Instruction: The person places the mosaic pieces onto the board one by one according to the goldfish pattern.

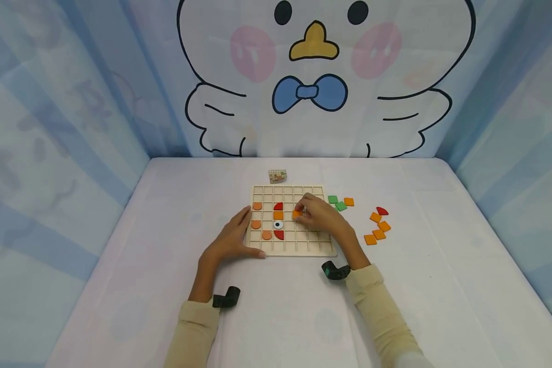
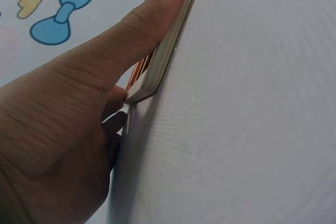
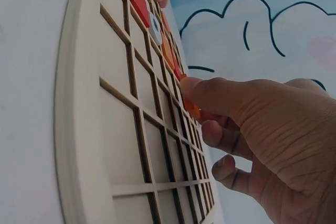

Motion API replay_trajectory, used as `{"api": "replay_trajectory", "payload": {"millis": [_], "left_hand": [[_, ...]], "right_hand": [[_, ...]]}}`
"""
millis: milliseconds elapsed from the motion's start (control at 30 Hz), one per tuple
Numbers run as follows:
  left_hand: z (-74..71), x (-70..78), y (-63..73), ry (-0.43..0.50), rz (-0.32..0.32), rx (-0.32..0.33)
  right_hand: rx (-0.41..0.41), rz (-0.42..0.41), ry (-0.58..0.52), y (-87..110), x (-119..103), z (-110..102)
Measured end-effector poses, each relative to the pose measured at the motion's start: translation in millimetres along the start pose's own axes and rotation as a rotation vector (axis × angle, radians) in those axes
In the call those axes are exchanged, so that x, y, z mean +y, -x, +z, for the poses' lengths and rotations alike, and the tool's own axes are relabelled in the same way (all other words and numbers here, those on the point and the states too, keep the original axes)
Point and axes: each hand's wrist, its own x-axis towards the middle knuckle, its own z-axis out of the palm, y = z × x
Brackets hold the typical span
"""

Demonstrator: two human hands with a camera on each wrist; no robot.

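A pale wooden grid board lies on the table. My left hand rests against its near-left corner, thumb stretched along the front edge and fingers along the left side. My right hand pinches an orange square tile between thumb and fingers over the board's middle. One grid column holds a red quarter-round tile, an orange square tile, a round eye tile and another red quarter-round tile. Orange round tiles sit in cells to the left.
Green square tiles and an orange square tile lie right of the board. Farther right are several orange squares and a red rounded piece. A small patterned card lies behind the board. Printed curtains surround the table.
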Motion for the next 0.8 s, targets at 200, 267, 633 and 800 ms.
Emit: {"api": "replay_trajectory", "payload": {"millis": [200,267,633,800], "left_hand": [[-0.5,0.9,0.3,0.004,-0.006,-0.005],[-0.7,1.5,0.4,0.004,-0.005,-0.007],[-0.6,1.1,0.3,0.009,-0.005,-0.014],[-1.1,1.1,0.2,0.017,-0.006,-0.008]], "right_hand": [[-0.035,-0.009,0.016,-7.3,-7,4],[-0.040,-0.014,0.021,-9.0,-9,5],[-0.055,0.009,0.036,-11.0,-14,10],[-0.048,0.007,0.040,-11.3,-15,10]]}}
